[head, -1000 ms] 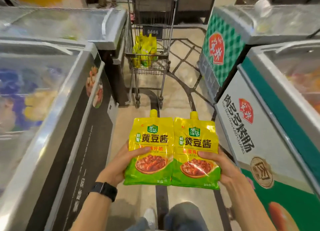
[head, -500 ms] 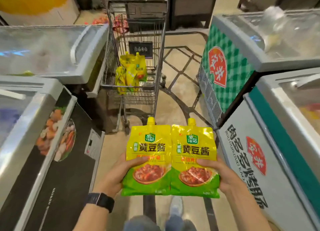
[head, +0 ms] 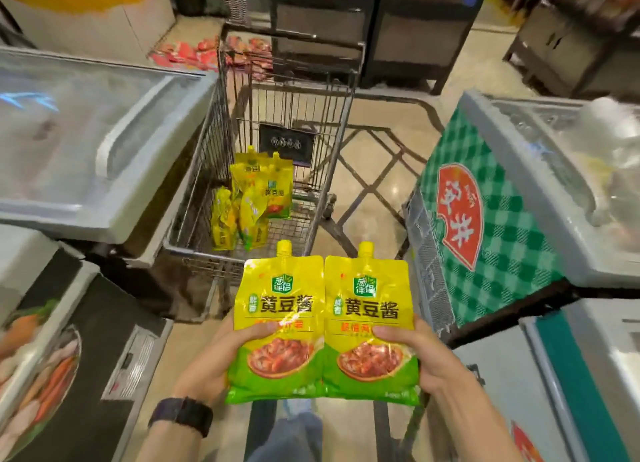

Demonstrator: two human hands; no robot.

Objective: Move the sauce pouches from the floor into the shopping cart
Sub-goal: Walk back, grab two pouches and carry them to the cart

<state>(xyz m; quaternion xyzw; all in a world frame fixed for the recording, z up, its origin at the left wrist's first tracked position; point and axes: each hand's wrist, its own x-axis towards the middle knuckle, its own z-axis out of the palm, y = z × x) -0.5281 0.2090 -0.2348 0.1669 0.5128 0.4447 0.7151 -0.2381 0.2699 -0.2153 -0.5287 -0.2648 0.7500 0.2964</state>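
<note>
I hold two yellow-and-green spouted sauce pouches side by side, upright, in front of my chest. My left hand (head: 211, 361) grips the left pouch (head: 278, 309) by its lower left side. My right hand (head: 420, 356) grips the right pouch (head: 369, 305) by its lower right side. Just beyond the pouches stands the wire shopping cart (head: 341, 122), its near rim close to the pouch spouts. Several more of the same pouches (head: 254, 202) lie heaped at the cart's near left corner.
Chest freezers flank the aisle: a grey-lidded freezer (head: 86, 143) and a black freezer (head: 83, 357) on the left, a green-checked freezer (head: 491, 198) and a white freezer (head: 571, 375) on the right. Red packets (head: 207, 51) lie on the floor past the cart. Dark shelving stands behind.
I have walked forward along the aisle, so the cart is much nearer and larger. Both pouches stay held the same way in my hands.
</note>
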